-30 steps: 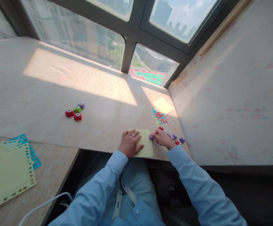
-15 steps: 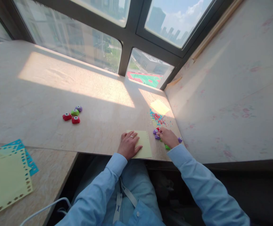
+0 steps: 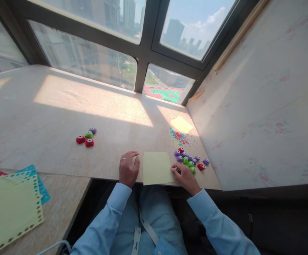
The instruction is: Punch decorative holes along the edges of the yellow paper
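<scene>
A pale yellow sheet of paper (image 3: pixel 157 169) lies in front of me at the table's front edge, with small punched holes along its sides. My left hand (image 3: pixel 129 169) rests on the table just left of the sheet, fingers apart and holding nothing. At the sheet's right edge, my right hand (image 3: pixel 186 177) has its thumb and fingertips closed on the paper. Just beyond that hand sits a cluster of small craft punches (image 3: pixel 185 160) in purple, green and red, each with a white eye-like top. A red punch (image 3: pixel 201 166) lies at the cluster's right side.
Tiny paper confetti (image 3: pixel 179 137) in blue, red and yellow is scattered behind the cluster, near a sunlit yellow sheet (image 3: pixel 182 124). Several more punches (image 3: pixel 89 134) stand to the left. Punched coloured sheets (image 3: pixel 12 209) lie at far left. A wall (image 3: pixel 262 106) bounds the right side.
My left hand has come off the sheet, moving left onto the table. My right hand has left the punches and moved down-left to the sheet's right edge.
</scene>
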A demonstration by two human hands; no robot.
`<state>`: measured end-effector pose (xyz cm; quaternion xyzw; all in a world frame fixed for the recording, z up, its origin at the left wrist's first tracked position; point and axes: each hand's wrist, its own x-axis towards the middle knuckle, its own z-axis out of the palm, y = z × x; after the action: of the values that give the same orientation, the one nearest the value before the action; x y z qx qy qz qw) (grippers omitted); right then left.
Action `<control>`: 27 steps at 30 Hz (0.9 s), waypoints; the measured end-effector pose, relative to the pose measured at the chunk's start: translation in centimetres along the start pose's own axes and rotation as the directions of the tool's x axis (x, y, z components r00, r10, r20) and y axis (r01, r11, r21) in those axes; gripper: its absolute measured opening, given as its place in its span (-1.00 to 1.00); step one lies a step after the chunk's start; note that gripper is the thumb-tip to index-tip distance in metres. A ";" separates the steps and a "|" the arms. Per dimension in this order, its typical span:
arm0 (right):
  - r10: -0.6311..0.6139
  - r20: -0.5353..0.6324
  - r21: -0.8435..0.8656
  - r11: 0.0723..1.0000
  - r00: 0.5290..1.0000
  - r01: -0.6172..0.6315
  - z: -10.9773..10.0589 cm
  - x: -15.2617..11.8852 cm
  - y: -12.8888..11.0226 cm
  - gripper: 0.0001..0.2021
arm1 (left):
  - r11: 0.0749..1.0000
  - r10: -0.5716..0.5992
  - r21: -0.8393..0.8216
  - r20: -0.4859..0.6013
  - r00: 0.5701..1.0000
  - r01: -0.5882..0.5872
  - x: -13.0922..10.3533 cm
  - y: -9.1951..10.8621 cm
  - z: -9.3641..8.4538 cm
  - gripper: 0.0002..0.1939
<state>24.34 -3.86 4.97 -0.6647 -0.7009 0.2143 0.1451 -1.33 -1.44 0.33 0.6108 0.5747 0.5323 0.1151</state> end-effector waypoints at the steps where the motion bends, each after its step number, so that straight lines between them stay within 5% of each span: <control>1: 0.002 -0.011 0.012 1.000 1.000 -0.002 0.5 -0.2 0.3 -0.81 | 1.000 -0.010 0.020 -0.027 1.000 0.011 0.4 -0.6 -0.9 -0.81; 8: 0.033 -0.237 -0.017 0.999 0.971 -0.038 3.0 -0.8 1.5 -0.72 | 0.944 -0.060 0.304 -0.225 0.972 0.129 4.6 -5.7 -7.9 -0.79; 12: 0.027 -0.340 -0.002 1.000 0.940 -0.029 3.9 -1.1 1.6 -0.66 | 0.901 -0.091 0.388 -0.265 0.960 0.192 5.2 -7.1 -9.8 -0.79; 14: 0.021 -0.373 -0.004 1.000 0.928 -0.025 4.1 -1.2 1.7 -0.64 | 0.908 -0.097 0.386 -0.183 0.978 0.162 4.6 -6.7 -9.4 -0.81; 17: 0.010 -0.401 -0.019 1.000 0.916 -0.019 4.3 -1.2 1.7 -0.61 | 0.945 -0.054 0.325 0.077 0.996 0.026 3.1 -4.9 -7.4 -0.81; 21: 0.001 -0.422 -0.024 1.000 0.907 -0.013 4.5 -1.3 1.9 -0.59 | 0.950 -0.006 0.295 0.346 0.938 -0.103 1.7 -1.7 -3.8 -0.82; 27: -0.004 -0.444 -0.025 1.000 0.896 -0.008 4.7 -1.4 2.1 -0.60 | 0.924 -0.069 0.367 0.432 0.899 -0.106 2.0 0.1 -1.4 -0.88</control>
<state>23.93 -5.74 -0.04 -0.6986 -0.6513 0.0480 0.2922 -2.80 -0.48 2.06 0.7307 0.6205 0.2604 0.1147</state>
